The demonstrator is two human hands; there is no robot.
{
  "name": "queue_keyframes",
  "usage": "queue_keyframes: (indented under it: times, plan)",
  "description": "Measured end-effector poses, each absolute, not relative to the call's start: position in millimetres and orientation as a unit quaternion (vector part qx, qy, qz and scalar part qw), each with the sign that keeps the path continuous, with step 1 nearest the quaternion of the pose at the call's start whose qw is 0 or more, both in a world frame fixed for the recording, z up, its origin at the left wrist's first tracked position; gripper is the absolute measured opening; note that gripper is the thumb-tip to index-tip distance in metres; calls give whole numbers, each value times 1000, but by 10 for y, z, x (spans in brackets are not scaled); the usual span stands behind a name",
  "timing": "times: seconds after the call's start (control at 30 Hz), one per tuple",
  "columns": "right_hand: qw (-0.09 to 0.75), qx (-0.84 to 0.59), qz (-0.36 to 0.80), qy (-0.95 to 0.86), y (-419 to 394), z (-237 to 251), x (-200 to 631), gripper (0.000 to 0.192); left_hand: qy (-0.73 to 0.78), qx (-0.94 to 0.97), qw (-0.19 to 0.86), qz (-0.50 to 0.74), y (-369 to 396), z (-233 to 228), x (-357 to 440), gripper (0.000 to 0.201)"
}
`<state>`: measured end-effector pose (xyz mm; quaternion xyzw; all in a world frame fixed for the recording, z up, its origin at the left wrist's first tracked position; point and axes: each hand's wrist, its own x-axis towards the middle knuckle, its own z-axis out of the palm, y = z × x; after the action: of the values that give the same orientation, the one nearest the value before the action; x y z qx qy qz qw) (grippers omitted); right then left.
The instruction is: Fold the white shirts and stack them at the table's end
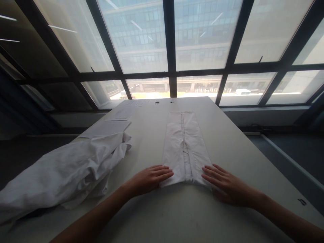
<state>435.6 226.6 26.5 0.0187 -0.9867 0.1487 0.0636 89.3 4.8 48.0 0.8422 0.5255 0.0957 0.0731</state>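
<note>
While my left hand and right hand rested on the near corners of the folded cloth, fingers extended and no grip showing, it lay lengthwise on the table; uneven pressure, I judged, could skew it and deepen its wrinkles.

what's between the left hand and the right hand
In the head view, the near end of the folded white cloth lies between the left hand and the right hand, their fingers over its sides.
</note>
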Motion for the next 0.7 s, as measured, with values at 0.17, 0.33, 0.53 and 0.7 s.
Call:
queue_keyframes:
  times: [0.17, 0.33, 0.53, 0.7]
  plan:
    - [64, 37, 159, -985, 2274, 359, 4400, 93, 524, 834, 66, 163, 208, 326, 893, 50]
    - [72, 31, 186, -979, 2277, 420, 4457, 97, 541, 795, 104, 255, 289, 240, 912, 47]
    - [106, 56, 168, -978, 2342, 229, 4386, 87, 565, 738, 146, 340, 321, 292, 964, 36]
    - [191, 65, 190, -961, 2476, 109, 4274, 58, 590, 680, 197, 389, 349, 394, 1051, 37]
